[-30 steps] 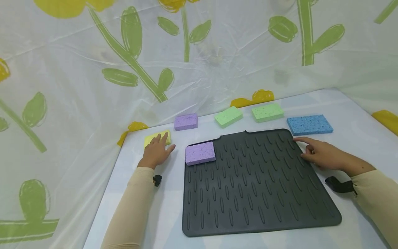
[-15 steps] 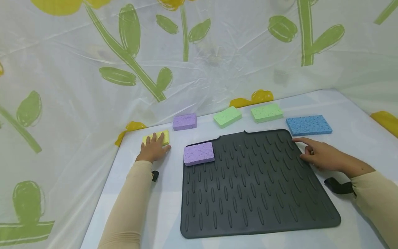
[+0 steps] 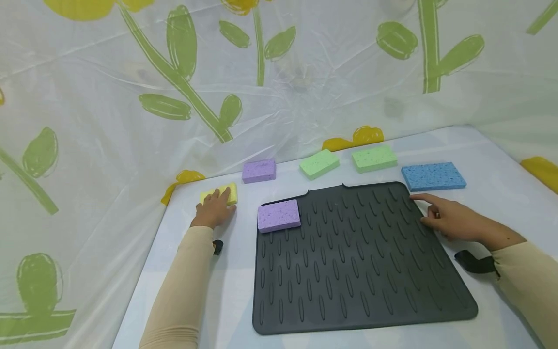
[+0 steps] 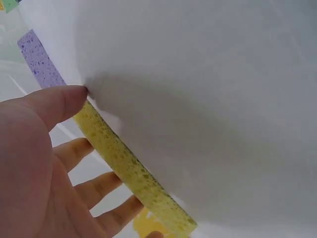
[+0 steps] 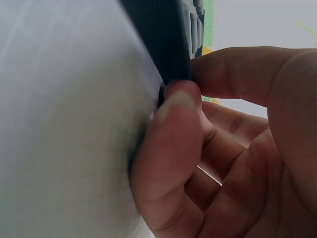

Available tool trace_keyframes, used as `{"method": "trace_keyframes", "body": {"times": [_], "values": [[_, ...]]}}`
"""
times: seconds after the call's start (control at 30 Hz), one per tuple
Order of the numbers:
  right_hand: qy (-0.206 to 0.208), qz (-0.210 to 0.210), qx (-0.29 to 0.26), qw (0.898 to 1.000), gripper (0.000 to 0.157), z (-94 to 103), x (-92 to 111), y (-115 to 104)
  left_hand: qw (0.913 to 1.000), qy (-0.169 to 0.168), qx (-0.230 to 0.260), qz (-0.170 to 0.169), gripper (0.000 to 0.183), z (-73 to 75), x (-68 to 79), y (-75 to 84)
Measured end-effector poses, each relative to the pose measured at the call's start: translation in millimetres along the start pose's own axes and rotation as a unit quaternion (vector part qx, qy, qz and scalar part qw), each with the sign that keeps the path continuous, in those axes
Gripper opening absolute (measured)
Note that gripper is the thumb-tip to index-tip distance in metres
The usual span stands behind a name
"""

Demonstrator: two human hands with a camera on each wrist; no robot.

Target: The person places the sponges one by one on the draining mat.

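Note:
My left hand (image 3: 213, 211) lies over a yellow sponge (image 3: 232, 194) at the table's left. In the left wrist view its spread fingers touch the yellow sponge (image 4: 131, 166), and the thumb is at the end near a purple sponge (image 4: 42, 59). At the right edge of a black ribbed drying mat (image 3: 348, 271), my right hand (image 3: 455, 218) pinches the border, other fingers curled. The right wrist view shows fingertips on the mat's dark rim (image 5: 166, 44). A light purple sponge (image 3: 279, 215) sits on the mat's top left corner.
Behind the mat stand another purple sponge (image 3: 259, 171), two green sponges (image 3: 319, 164) and a larger blue sponge (image 3: 433, 176) at the right. A flower-printed plastic sheet (image 3: 301, 111) hangs along the table's back and left sides.
The left hand has shifted slightly left over the yellow sponge, and its thumb has drawn in toward it. The right hand and the mat look unmoved; the view has tilted slightly.

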State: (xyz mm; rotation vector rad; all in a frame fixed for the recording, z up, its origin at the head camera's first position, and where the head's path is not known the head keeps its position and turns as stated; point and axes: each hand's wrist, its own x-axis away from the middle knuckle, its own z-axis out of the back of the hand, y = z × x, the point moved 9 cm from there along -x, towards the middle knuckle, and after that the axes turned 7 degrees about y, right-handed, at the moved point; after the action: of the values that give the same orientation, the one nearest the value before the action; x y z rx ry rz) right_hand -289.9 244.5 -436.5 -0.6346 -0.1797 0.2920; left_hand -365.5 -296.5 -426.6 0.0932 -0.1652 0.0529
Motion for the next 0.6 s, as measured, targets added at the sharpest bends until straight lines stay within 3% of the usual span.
{"method": "trace_keyframes", "body": {"times": [0.3,0.6], "values": [[-0.002,-0.007,0.004,1.0,0.061,-1.6,-1,1,0.9993,0.03,-0.02,-0.007,0.065,2.6,6.4,-4.1],[0.003,0.0,0.011,1.0,0.061,-2.0,-1,1,0.9986,0.052,0.001,0.003,0.057,4.6,20.3,-0.5]]}}
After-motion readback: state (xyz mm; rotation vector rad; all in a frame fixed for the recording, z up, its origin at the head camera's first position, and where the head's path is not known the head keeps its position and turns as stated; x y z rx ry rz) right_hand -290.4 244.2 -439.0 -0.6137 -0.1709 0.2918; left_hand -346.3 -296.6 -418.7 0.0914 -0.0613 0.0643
